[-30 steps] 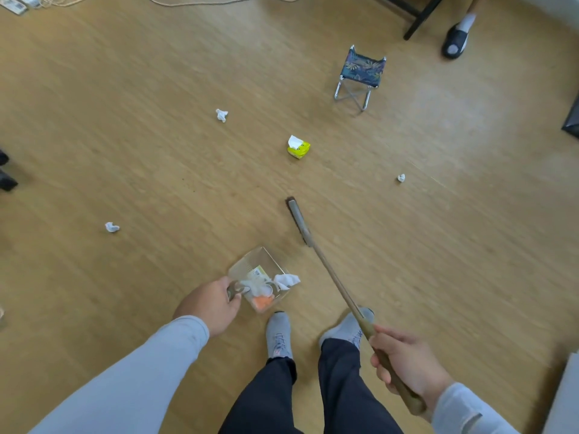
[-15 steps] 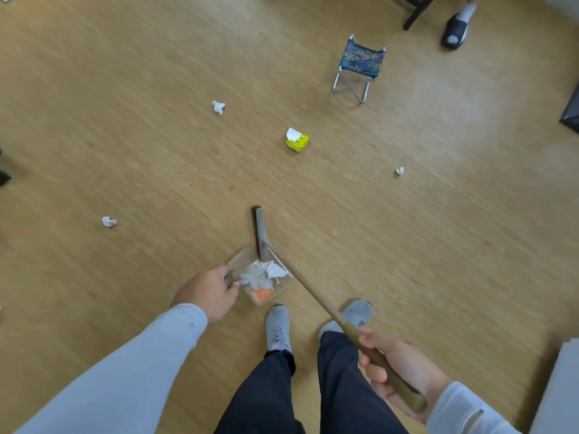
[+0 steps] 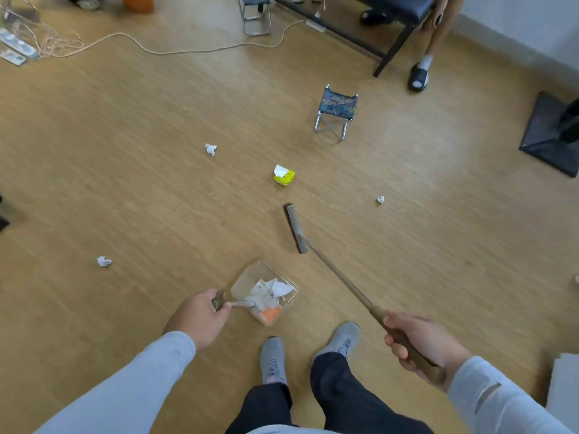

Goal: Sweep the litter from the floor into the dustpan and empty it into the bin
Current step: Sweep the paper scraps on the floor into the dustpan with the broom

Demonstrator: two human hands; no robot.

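From the head view, the clear plastic square dustpan [image 3: 247, 278] sits on the wooden floor [image 3: 125, 189] just ahead of the person's feet. It holds crumpled white paper [image 3: 266, 291] and an orange scrap [image 3: 271, 314]. The left hand [image 3: 199, 319] grips the dustpan's grey handle, fingers [image 3: 224, 306] curled round it. The right hand [image 3: 419, 341] is clenched on the brown wooden handle of the long broom [image 3: 338, 277]; the broom's dark bristle head [image 3: 294, 228] lies beyond the dustpan, apart from it. Four pieces of litter lie loose on the floor: three white paper wads [image 3: 211, 149] [image 3: 104, 261] [image 3: 380, 199] and one yellow crumpled packet [image 3: 284, 176], its print too small to read. One small folding stool [image 3: 336, 111] with patterned fabric stands further off.
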